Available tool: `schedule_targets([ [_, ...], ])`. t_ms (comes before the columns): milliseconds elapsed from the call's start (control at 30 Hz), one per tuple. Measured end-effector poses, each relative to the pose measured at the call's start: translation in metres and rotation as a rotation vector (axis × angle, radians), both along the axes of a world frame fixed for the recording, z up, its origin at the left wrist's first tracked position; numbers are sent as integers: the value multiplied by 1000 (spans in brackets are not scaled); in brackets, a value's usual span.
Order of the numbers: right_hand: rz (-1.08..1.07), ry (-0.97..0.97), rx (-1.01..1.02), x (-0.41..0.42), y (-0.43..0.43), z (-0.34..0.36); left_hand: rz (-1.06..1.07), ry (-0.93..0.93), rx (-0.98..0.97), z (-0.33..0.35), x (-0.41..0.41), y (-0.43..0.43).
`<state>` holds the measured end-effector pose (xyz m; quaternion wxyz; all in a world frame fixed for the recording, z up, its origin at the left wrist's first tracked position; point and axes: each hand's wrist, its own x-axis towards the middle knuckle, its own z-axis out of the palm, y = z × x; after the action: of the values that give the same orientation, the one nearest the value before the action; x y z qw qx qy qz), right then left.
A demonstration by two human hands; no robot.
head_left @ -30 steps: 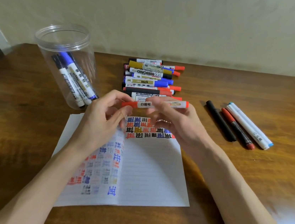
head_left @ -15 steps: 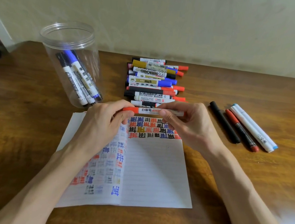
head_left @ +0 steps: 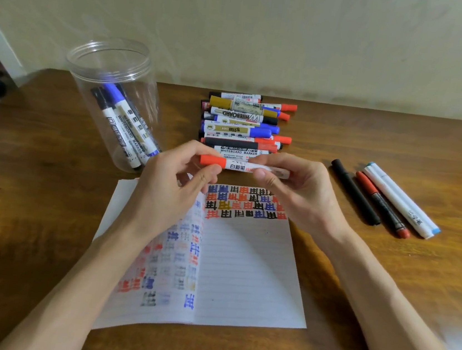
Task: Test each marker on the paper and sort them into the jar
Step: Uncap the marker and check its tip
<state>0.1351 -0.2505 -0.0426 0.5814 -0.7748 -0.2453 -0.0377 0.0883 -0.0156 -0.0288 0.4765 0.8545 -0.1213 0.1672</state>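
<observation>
A marker with a white body and a red cap (head_left: 242, 167) is in the middle of the frame, held up just above the top edge of the paper. It lies flat and sideways. The red cap is on its left end. The white body has black signs and some red letters on it. Its right end is hidden behind fingers.

The left hand (head_left: 170, 185) pinches the red cap between thumb and fingers. The right hand (head_left: 297, 194) pinches the white body the same way, with the thumb in front.

Under the hands lies the white lined paper (head_left: 241, 269), open like a little book on the brown wooden table (head_left: 357, 277). Rows of small red, blue, black and yellow marks fill the top of its right page. The left page has more marks, but they look blurry.

A tall, clear plastic jar (head_left: 144, 91) stands in the upper left of the frame. Some blue and black markers (head_left: 125, 127) lean inside it.

A pile of many markers (head_left: 242, 124) lies just behind the hands, in the upper middle. On the right side lie a black marker (head_left: 355, 193), a thin red marker (head_left: 380, 206) and two white markers (head_left: 401, 201), side by side.
</observation>
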Motion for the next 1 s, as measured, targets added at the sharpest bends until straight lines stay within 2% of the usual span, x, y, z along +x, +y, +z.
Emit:
schedule_targets([
  [167,-40,-43,-93,-1,8,1,1,26,-394,21,-3,1],
  [400,-71,-90,-148,-3,19,-3,150,-238,-499,77,3,27],
  [533,-67,-98,-152,-6,28,-3,307,-493,-416,124,11,56],
  [633,-71,-125,-142,-7,36,-4,417,-565,-282,137,21,84],
  [1000,-27,-201,-293,-7,76,5,493,-240,116,85,24,112],
])
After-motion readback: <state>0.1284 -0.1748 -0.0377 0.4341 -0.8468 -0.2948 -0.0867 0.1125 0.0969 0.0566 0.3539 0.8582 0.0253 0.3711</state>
